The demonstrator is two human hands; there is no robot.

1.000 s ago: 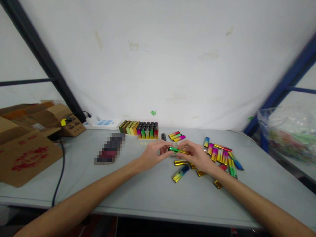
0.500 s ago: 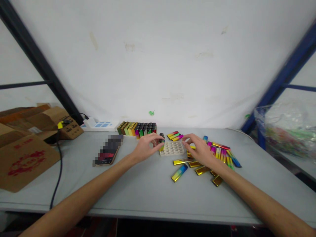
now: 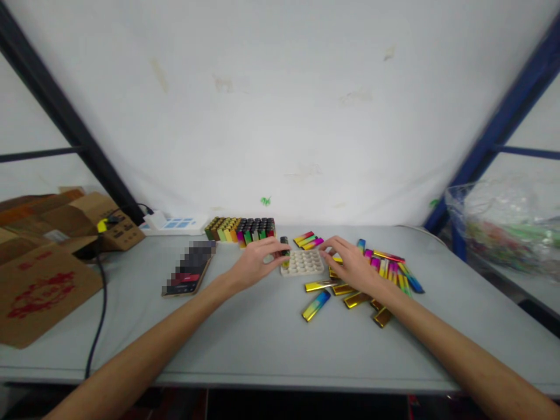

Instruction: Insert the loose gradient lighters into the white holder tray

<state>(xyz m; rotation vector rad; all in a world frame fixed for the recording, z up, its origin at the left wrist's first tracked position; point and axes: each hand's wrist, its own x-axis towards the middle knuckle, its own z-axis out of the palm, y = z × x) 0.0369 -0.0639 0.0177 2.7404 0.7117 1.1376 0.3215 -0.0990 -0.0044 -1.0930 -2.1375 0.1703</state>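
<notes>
Both hands have parted since a second ago, when they met over one green lighter, and the white holed tray [image 3: 304,263] now shows between them, near the middle of the desk [image 3: 245,332] toward its far edge. The left hand [image 3: 257,266] pinches a dark-capped lighter [image 3: 284,242] standing upright at the tray's left edge, fingers curled. The right hand [image 3: 351,267] lies palm down with its fingers loosely spread and holds nothing; its fingertips touch the tray's right edge, above the loose lighters [image 3: 387,271]. A row of standing lighters [image 3: 240,229] lines the far edge.
</notes>
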